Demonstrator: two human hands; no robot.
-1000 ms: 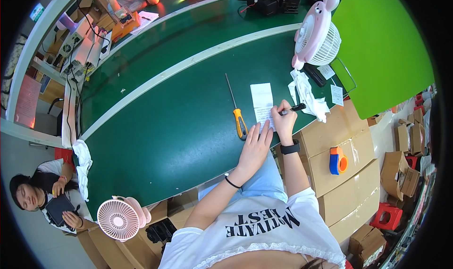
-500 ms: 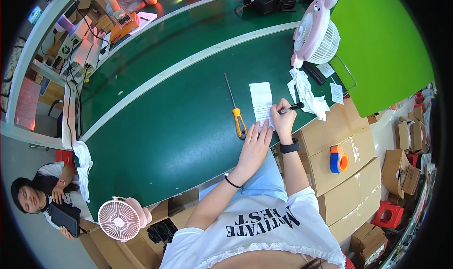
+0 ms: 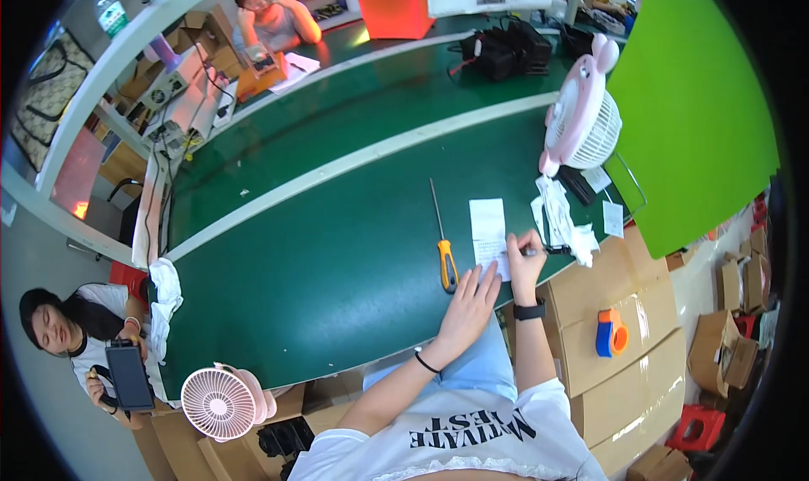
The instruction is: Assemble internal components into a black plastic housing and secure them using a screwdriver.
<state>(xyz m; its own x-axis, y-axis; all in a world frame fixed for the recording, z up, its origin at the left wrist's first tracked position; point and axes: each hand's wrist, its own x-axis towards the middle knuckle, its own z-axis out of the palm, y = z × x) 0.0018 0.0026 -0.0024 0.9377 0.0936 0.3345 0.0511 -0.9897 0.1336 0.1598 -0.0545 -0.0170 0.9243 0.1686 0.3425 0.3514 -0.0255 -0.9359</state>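
Note:
A small white paper slip [image 3: 488, 220] with a crease and printed lines lies on the green table, near its front edge. My left hand [image 3: 471, 309] rests flat at the slip's lower left corner, fingers stretched out and holding nothing. Over the slip's lower right side, my right hand [image 3: 526, 263] is closed round a black pen [image 3: 554, 249], whose rear end sticks out to the right. The pen's tip is hidden by the hand. Left of the slip lies a screwdriver [image 3: 446, 263] with an orange and black handle, its shaft directed away from me.
Crumpled white cloth [image 3: 556, 215] and a pink fan [image 3: 581, 118] stand to the right, before a green panel [image 3: 699, 102]. Another pink fan [image 3: 221, 403] is at the near left. Cardboard boxes [image 3: 615, 287] carry a tape roll [image 3: 613, 333]. One person sits across; another at left holds a tablet.
The whole view has tilted, so the table sits lower in the picture. My right hand still grips the pen, which now lies flatter. The person at left has turned the tablet more upright.

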